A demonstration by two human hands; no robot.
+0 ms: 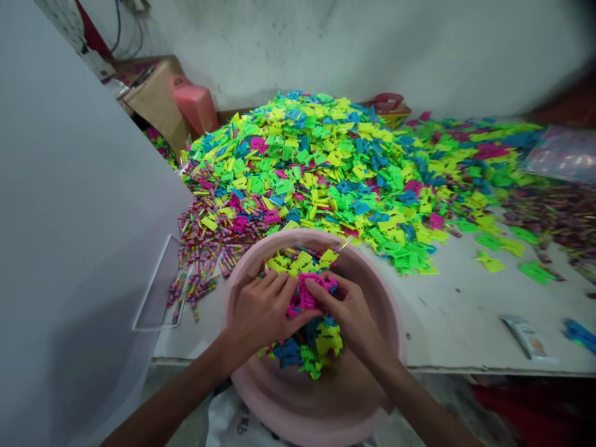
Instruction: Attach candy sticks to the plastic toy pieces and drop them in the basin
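The white plastic bag (pixel 230 422) below the pink basin (pixel 298 397) runs off the picture's bottom edge

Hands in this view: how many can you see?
2: the left hand and the right hand, both reaching into a pink basin and touching pink plastic pieces. No other hands show.

Bright, even light leaves soft shadows beneath the hands (pixel 263 310); wide-angle distortion bows the desk edge (pixel 488 370) beyond them, with slight blur.
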